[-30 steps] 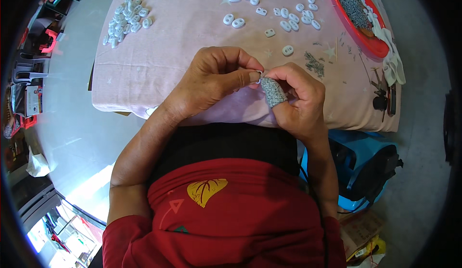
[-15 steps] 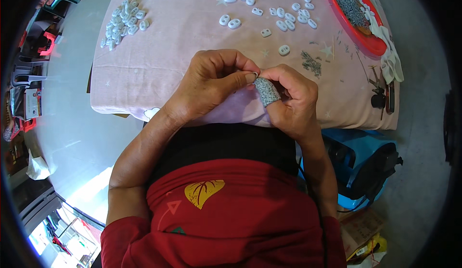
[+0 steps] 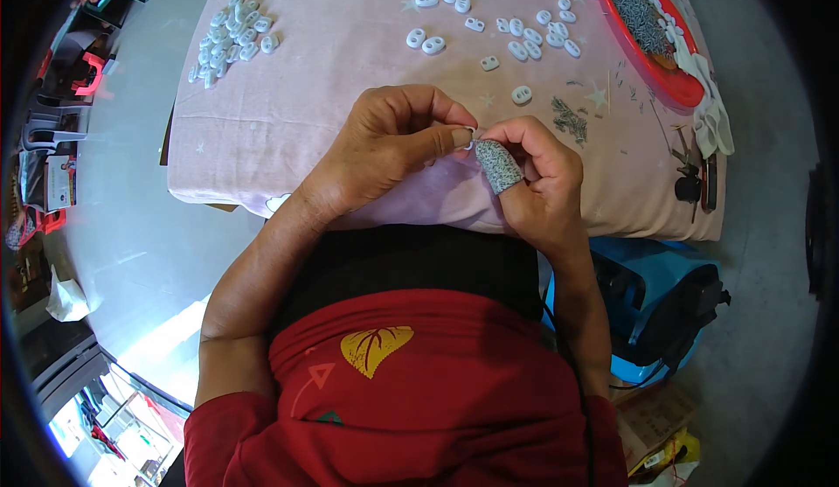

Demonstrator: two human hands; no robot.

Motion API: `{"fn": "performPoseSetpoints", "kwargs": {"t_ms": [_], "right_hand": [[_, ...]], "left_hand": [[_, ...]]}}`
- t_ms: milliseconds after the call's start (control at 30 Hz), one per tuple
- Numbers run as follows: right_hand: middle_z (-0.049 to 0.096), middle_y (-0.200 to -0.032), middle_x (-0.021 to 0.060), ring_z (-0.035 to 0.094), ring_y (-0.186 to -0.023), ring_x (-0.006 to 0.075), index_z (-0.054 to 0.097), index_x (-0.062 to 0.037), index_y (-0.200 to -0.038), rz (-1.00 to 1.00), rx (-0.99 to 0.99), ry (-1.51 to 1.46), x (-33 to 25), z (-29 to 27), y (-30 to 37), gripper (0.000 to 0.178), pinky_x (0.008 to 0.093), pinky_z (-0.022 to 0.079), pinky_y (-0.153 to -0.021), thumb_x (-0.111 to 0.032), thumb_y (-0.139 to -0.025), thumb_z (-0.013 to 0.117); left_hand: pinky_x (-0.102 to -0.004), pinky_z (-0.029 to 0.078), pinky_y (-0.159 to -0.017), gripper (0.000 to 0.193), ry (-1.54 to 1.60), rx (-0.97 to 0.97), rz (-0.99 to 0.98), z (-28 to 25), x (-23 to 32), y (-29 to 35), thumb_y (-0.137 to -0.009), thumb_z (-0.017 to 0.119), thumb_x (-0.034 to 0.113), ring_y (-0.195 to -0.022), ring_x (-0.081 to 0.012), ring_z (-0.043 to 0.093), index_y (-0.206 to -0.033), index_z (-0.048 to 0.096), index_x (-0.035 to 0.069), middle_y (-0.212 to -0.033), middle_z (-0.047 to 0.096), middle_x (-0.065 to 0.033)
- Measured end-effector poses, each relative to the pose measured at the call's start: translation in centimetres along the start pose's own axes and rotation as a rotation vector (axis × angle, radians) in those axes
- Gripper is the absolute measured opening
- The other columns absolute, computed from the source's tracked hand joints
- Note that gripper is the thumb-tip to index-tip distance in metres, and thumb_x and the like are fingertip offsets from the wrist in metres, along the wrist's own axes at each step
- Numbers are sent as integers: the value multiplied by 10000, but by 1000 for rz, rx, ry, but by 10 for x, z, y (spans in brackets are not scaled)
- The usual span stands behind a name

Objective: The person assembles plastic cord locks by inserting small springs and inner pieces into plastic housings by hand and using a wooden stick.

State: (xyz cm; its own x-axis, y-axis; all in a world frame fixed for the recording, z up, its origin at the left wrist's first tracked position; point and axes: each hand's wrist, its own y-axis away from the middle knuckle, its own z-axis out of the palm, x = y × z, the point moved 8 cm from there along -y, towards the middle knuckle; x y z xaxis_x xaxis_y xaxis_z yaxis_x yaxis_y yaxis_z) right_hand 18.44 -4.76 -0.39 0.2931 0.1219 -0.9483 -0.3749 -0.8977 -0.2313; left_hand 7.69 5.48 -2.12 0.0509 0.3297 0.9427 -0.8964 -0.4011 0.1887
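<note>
My left hand point(image 3: 384, 148) pinches a small white plastic piece point(image 3: 474, 134) between thumb and index finger, and mostly covers it. Close to its right, my right hand point(image 3: 542, 172) has its thumb and index finger brought together at that piece. A grey speckled knitted finger sleeve point(image 3: 500, 167) covers the right thumb. Whatever sits between the right fingertips is too small to make out. Beyond the hands, a single white oval piece with two holes point(image 3: 522, 95) lies on the pink cloth point(image 3: 341, 59), left of a scatter of tiny grey metal parts point(image 3: 570, 121).
More white oval pieces point(image 3: 531, 34) lie spread at the far middle. A pile of them point(image 3: 234, 34) sits at the far left. A red basin point(image 3: 669, 93) at far right holds tiny grey metal parts. White gloves point(image 3: 715, 107) hang over its rim. A blue container point(image 3: 664, 268) stands below the table.
My fingertips have parted slightly, the right hand shifting a little to the right. More of the white piece shows between them. The whole view has shifted slightly.
</note>
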Motion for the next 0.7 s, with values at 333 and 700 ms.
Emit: {"fn": "performPoseSetpoints", "kwargs": {"t_ms": [333, 700], "right_hand": [[610, -749, 72, 536, -595, 118, 642, -5, -924, -118, 13, 230, -20, 1, -3, 198, 250, 420, -524, 97, -757, 608], [629, -767, 83, 589, -647, 128, 649, 1, -935, -78, 10, 201, -18, 1, 0, 198, 250, 452, -554, 86, -762, 605]], "left_hand": [[-219, 510, -810, 121, -44, -15, 72, 1, -3, -1, -933, 652, 22, -869, -86, 628, -1037, 678, -34, -933, 692, -49], [-209, 504, -792, 129, -45, -31, 85, 2, -3, -2, -939, 654, 54, -859, -79, 625, -1039, 674, -24, -924, 687, -36]]}}
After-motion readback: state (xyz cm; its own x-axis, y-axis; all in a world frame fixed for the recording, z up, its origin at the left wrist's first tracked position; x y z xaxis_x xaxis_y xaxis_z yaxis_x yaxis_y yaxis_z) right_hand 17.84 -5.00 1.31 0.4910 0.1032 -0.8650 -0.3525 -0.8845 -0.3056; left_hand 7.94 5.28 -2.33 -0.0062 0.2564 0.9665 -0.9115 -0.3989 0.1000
